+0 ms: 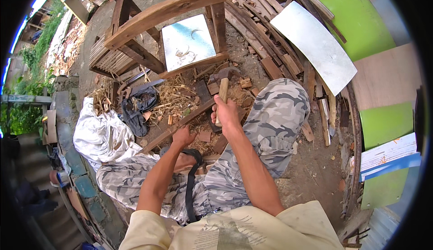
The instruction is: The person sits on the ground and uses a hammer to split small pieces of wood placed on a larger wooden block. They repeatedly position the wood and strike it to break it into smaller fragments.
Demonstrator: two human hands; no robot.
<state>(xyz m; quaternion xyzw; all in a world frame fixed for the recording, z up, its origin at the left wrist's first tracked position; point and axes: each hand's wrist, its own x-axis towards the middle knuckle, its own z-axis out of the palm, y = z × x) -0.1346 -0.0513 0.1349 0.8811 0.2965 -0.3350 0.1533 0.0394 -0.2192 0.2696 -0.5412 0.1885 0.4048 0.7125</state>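
My right hand (226, 113) is closed round the wooden handle of a hammer (223, 89). Its worn metal head points away from me, over wood scraps. My left hand (184, 137) is low between my legs, its fingers curled and partly hidden. It lies against the near edge of a long narrow wooden strip (169, 130), which slants from my left shin up toward the hammer. Whether the fingers grip the strip or something smaller cannot be made out. A small wood block (204, 136) lies just right of this hand. My sandalled foot (182, 161) is close below it.
Ahead stands a wooden chair frame (167, 15) with a white panel (188, 42) inside it. Shavings, a black plastic bag (139, 108) and a saw blade (151, 85) lie to the left. Piled planks (257, 33) and a white sheet (315, 45) are at right.
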